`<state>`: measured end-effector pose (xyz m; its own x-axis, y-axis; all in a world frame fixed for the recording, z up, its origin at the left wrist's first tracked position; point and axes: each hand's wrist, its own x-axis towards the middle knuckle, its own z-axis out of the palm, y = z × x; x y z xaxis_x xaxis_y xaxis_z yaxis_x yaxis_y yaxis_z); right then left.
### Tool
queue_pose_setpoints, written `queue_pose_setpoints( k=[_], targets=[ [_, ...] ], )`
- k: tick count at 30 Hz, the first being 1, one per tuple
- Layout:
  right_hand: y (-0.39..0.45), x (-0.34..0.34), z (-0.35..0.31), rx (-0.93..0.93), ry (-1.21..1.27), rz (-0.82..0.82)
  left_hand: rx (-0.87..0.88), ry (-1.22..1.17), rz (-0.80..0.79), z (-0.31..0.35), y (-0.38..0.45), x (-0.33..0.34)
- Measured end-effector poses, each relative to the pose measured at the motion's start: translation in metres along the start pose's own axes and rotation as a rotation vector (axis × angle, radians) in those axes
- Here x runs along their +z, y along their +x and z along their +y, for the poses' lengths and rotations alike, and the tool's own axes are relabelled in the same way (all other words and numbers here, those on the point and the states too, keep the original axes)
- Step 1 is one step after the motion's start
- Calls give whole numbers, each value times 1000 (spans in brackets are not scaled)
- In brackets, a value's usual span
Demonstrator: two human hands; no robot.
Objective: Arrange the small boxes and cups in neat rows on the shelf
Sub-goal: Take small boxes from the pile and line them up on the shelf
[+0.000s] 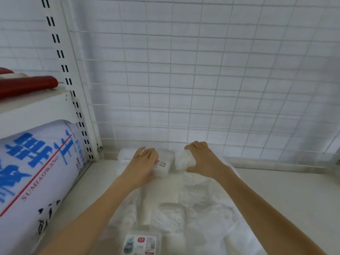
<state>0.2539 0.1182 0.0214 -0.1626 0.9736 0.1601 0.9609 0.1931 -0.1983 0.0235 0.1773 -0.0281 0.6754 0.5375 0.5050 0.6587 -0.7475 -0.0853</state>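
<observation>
On the white shelf (276, 190), near the back, my left hand (143, 162) grips a small clear box (163, 163) with a red and white label. Right of it, my right hand (204, 159) curls round a white wrapped packet (184, 159), thumb below and fingers over its top. Box and packet stand side by side close to the wire grid back (202, 70). Another white packet (125, 155) lies behind my left hand. A labelled clear box (141, 243) lies at the front edge of the view. Several white packets in clear plastic (174, 214) fill the space between my forearms.
A slotted white upright (73, 92) bounds the shelf on the left. Beyond it lies a large white roll with blue lettering (36, 162), under a higher shelf holding a red tube (27, 85). Bare shelf surface extends to the right.
</observation>
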Motion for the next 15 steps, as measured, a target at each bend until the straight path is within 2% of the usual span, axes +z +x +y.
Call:
queue_pose_setpoints(
  k=[3, 6, 9, 11, 12, 15],
  targets=[
    [-8, -5, -13, -60, 38, -19, 15, 24, 62, 6, -20, -10],
    [-18, -6, -30, -129, 70, -42, -53, 6, 104, 6, -45, -20],
    [-24, 0, -45, -150, 82, -68, -173, -113, -65, 9, -69, -39],
    [-25, 2, -54, -98, 212, -142, -320, -299, -224, 8, -84, -43],
    [-26, 2, -58, -64, 309, -197, -373, -377, -252, 5, -92, -43],
    [-28, 8, -65, -5, 505, -345, -429, -460, -163, 0, -107, -37]
  ],
)
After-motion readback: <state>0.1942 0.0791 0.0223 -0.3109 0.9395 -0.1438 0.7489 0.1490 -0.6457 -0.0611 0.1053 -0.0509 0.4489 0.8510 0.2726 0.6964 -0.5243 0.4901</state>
